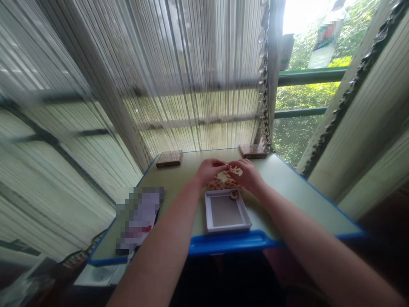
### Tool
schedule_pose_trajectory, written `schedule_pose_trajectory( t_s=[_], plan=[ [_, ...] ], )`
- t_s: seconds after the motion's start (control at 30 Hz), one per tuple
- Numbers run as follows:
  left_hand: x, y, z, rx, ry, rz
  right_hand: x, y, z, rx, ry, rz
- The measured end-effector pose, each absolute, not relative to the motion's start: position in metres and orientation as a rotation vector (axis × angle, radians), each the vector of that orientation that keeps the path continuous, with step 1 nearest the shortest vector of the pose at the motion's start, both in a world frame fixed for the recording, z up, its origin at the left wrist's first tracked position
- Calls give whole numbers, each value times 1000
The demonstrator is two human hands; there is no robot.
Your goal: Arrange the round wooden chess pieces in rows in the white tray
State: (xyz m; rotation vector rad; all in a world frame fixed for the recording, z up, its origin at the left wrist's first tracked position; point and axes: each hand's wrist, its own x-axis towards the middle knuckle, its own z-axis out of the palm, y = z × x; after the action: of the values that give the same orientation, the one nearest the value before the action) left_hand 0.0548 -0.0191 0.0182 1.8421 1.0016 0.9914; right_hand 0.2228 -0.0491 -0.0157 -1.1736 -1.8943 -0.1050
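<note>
Both my hands rest on a pale green table (287,179) over a pile of small tan wooden pieces (223,183). My left hand (209,169) is curled with its fingertips pinched at the top of the pile. My right hand (248,174) is curled too and holds a light wooden piece (236,171) at its fingertips. Just in front of the pile sits a shallow white square tray (209,213) with one round wooden piece (234,195) in its far right corner.
Two flat brown wooden boxes (169,158) (252,150) lie at the table's far edge. A blurred packet (140,217) lies at the near left. The table has a blue rim (230,242). String curtains (179,76) hang behind; an open window (303,106) is at right.
</note>
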Motion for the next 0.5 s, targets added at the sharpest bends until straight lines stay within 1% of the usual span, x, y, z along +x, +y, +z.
schedule_pose_trajectory(
  t_s=[0.17, 0.27, 0.37, 0.43, 0.5],
  plan=[
    [55, -39, 23, 1694, 941, 1056, 219, -67, -5, -1091, -1883, -173],
    [57, -52, 27, 1722, 942, 1112, 215, -85, 4, -1065, -1931, -179],
    [55, -67, 29, 1850, 884, 1165, 214, -105, 9, -1098, -1833, -190],
    [47, -77, 25, 1944, 911, 1244, 215, -117, 8, -1145, -1751, -144],
    [34, -85, 18, 1940, 1087, 1399, 215, -126, 4, -1205, -1747, -27]
  ],
)
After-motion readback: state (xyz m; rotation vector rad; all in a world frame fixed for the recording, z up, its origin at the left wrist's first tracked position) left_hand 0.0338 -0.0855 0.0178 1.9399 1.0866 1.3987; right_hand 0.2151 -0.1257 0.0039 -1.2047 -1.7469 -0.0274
